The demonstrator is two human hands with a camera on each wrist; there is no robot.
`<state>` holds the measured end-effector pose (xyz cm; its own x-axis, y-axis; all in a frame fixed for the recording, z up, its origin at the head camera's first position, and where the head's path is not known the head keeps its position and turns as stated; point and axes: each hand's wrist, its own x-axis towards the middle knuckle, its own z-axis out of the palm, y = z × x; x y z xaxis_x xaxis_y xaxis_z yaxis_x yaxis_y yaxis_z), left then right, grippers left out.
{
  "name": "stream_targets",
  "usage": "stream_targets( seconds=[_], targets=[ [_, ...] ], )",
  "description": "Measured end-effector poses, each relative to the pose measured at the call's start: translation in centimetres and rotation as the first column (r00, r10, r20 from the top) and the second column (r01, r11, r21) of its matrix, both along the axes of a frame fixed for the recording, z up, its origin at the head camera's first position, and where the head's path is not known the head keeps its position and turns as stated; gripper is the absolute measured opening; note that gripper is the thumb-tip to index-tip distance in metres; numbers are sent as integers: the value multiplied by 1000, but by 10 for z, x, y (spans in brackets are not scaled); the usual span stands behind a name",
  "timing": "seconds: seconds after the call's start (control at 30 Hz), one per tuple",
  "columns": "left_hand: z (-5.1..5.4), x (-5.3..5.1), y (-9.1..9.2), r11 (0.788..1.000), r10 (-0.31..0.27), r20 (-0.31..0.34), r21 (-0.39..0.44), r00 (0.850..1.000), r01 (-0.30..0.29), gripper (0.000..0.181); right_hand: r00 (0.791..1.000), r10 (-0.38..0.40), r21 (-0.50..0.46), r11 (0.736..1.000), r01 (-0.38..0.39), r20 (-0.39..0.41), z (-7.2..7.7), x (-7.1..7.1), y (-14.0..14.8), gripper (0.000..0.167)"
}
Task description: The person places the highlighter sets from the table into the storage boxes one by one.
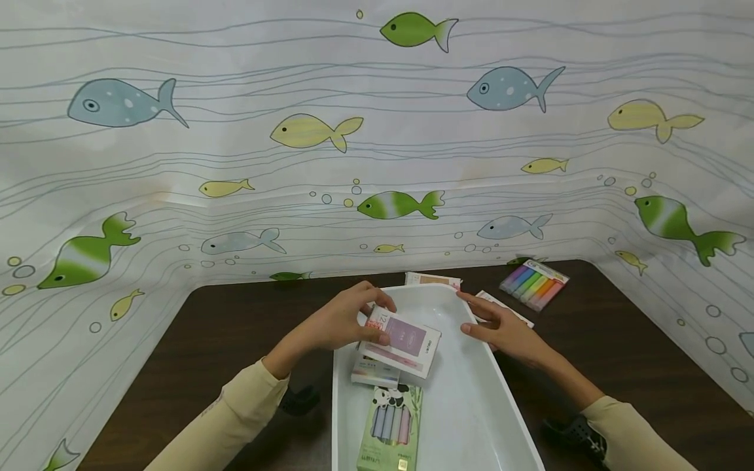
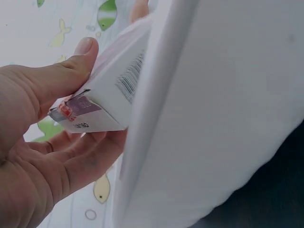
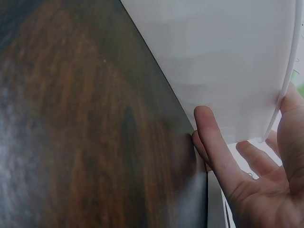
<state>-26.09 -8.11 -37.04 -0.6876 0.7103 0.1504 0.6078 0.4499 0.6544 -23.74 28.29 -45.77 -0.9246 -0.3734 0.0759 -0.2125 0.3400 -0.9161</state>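
My left hand point(image 1: 338, 320) grips a white box with a purple label point(image 1: 406, 337), thumb on its near face. The box is tilted above the far left part of a white plastic bin point(image 1: 471, 412). The left wrist view shows the barcode side of this box beside the bin's rim. Under it, a smaller white box point(image 1: 376, 373) is partly covered. A green panda box of pastel pens point(image 1: 389, 428) lies nearer in the bin. My right hand point(image 1: 509, 333) holds the bin's far right rim, thumb over the edge and fingers along the outside.
A clear pack of rainbow-coloured markers point(image 1: 535, 284) lies at the back right of the dark wooden table point(image 1: 235, 347). Behind the bin sits a flat box with an orange label point(image 1: 432, 280). Another white box point(image 1: 501, 304) is partly hidden by my right hand. Fish-printed sheeting point(image 1: 377, 163) encloses the table.
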Motion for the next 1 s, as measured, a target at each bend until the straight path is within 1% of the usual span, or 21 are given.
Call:
stream_targets(
  seconds=[0.07, 0.17, 0.3, 0.43, 0.5, 0.67, 0.87, 1.0],
  targets=[
    [2, 4, 3, 1000, -17, -2, -10, 1000, 17, 47, 1000, 7, -14, 1000, -7, 6, 0, -1, 0, 65],
    [3, 10, 5, 999, -26, 3, -24, 1000, 26, 47, 1000, 20, -30, 999, -20, 12, -3, -1, -2, 66],
    [3, 14, 8, 999, -26, 3, -31, 1000, 27, 47, 1000, 16, -28, 999, -16, 7, -3, -2, -3, 67],
    [2, 17, 10, 998, -43, 1, -40, 999, 43, 47, 1000, 12, -35, 999, -11, 21, 0, -1, -1, 68],
    [3, 19, 12, 998, -53, 3, -42, 999, 53, 46, 1000, 18, -40, 999, -17, 22, 2, 0, 0, 67],
    [4, 31, 15, 994, -85, 45, -60, 995, 88, 45, 999, 13, -55, 998, -11, 33, 2, 2, -2, 67],
    [9, 44, 18, 988, -117, 65, -94, 991, 123, 44, 1000, 3, -40, 999, -2, 29, 3, 0, -1, 65],
    [10, 54, 19, 981, -158, 98, -102, 983, 167, 44, 999, 14, -44, 999, -12, 32, 2, 0, -1, 65]
  ],
)
